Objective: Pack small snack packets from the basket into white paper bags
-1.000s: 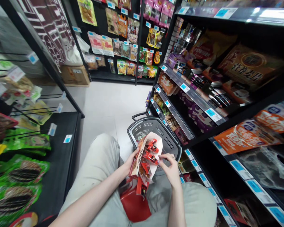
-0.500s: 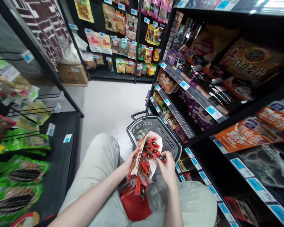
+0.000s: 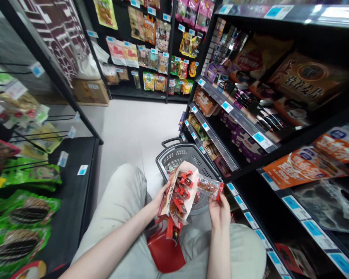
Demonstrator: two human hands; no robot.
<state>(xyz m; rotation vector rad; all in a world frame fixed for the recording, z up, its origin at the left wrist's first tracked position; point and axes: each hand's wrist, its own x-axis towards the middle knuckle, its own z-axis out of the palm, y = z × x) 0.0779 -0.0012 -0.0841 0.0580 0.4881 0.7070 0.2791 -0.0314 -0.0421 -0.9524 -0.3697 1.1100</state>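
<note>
My left hand (image 3: 160,198) grips the left side of an open cardboard snack box (image 3: 193,170), tilted so its inside faces me. Several small red-ended snack packets (image 3: 182,190) lie in the box, and another packet (image 3: 173,229) pokes out at its lower end. To the right of the box, my right hand (image 3: 219,209) pinches the red end of a clear snack packet (image 3: 208,186) with brown food inside. A grey shopping basket (image 3: 174,153) stands on the floor behind and below the box. A red, flat-looking thing (image 3: 166,252) rests between my legs.
Shelves (image 3: 235,112) with packaged food and price tags rise close on my right. On the left stands a rack with hanging green snack bags (image 3: 31,209). Bagged snacks hang on the far wall rack (image 3: 151,58); a brown carton (image 3: 90,92) sits beside it on the floor (image 3: 125,124).
My right hand has drawn a packet out of the box and moved right with it. My left hand and the box have stayed in place.
</note>
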